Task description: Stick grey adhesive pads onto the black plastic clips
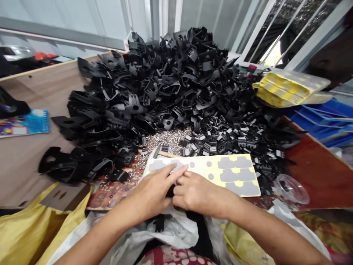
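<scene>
My left hand (154, 189) and my right hand (193, 191) meet just over the near edge of the table. Between them is a small black part (171, 191), mostly hidden by my fingers. Both hands are closed around it. Right behind them lies a yellow sheet (202, 165) with grey stickers, partly covered by my fingertips. A hammer (165, 154) with a wooden handle rests at the sheet's far edge.
A tall heap of black plastic parts (165, 84) fills the table behind, with small metal pieces (168, 140) in front. Yellow sheet bundles (284, 88) and blue trays (325, 121) stand right. A clear bowl (291, 188) sits near the front right.
</scene>
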Available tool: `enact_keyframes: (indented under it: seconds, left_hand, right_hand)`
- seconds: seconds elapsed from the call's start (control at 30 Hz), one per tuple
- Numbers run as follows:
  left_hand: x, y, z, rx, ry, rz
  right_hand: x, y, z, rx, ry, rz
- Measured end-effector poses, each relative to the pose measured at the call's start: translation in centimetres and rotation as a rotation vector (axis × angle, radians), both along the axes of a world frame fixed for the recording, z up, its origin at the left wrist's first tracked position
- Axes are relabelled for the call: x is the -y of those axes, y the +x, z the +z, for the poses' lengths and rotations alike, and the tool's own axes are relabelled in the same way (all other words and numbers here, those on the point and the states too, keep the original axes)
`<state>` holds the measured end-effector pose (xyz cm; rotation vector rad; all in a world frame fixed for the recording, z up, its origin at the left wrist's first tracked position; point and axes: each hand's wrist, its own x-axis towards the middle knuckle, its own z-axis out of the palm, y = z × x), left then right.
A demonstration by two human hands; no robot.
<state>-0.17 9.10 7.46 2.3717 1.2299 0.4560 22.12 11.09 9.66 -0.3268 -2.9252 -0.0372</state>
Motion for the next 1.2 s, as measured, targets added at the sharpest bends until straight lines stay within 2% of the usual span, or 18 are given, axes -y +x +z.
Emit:
enact_keyframes:
  seconds: [0.07, 0.13, 0.2, 0.27, 0.37, 0.43, 0.5, 0.6, 0.67, 0.73, 0.8, 0.83, 0.97, 1.0, 1.1, 1.2]
  left_hand:
    - [-0.6, 0.9, -0.2, -0.105, -0.18, 0.005]
    - [-1.3, 1.4, -1.5, -0.1, -0.263, 0.087]
    - [-1.7, 1.5, -3.2, -0.046, -0.231, 0.166]
    - [-1.7, 1.5, -4.7, 0.015, -0.147, 0.23]
    - [-1.2, 1.4, -5.5, 0.158, -0.023, 0.325]
    - [-0.7, 1.6, -5.4, 0.283, 0.008, 0.359]
    - [-0.1, 2.1, -5.3, 0.4, -0.022, 0.377]
    - [0.9, 3.1, -5.3, 0.658, -0.204, 0.428]
    - [1.6, 3.8, -5.4, 0.868, -0.419, 0.462]
    - [2.1, 4.3, -5.4, 0.999, -0.668, 0.429]
    - [2.0, 4.6, -5.1, 1.027, -0.84, 0.374]
    - [1.7, 4.5, -4.8, 1.033, -0.867, 0.374]
    - [-0.7, 4.0, -3.5, 1.107, -0.758, 0.575]
    - [-1.3, 4.1, -3.2, 1.118, -0.758, 0.604]
    - [-2.9, 4.9, -2.8, 1.096, -0.853, 0.575]
    - [-3.9, 6.6, -3.6, 1.073, -0.921, 0.529]
  right_hand:
    - [1.8, 1.0, -0.5, -0.098, 0.033, -0.054]
    - [2.8, 2.4, -1.9, -0.319, -0.014, -0.264]
    - [3.8, 3.8, -3.9, -0.539, -0.162, -0.499]
    - [5.3, 4.4, -6.2, -0.654, -0.352, -0.62]
    - [7.6, 3.3, -8.8, -0.673, -0.533, -0.634]
    - [8.1, 1.7, -9.8, -0.668, -0.552, -0.661]
    - [7.6, 0.3, -9.9, -0.691, -0.506, -0.697]
    - [6.1, -0.7, -9.1, -0.76, -0.403, -0.691]
    - [5.4, -0.7, -8.4, -0.794, -0.368, -0.653]
    - [5.1, -0.3, -8.0, -0.814, -0.331, -0.595]
    - [5.2, 0.3, -8.0, -0.817, -0.3, -0.548]
    - [5.3, 0.7, -8.2, -0.817, -0.304, -0.556]
    - [6.4, 2.5, -9.1, -0.824, -0.452, -0.747]
    - [6.8, 2.8, -9.4, -0.813, -0.49, -0.76]
    - [7.8, 2.9, -10.4, -0.73, -0.523, -0.703]
    - [8.2, 2.3, -11.0, -0.662, -0.5, -0.692]
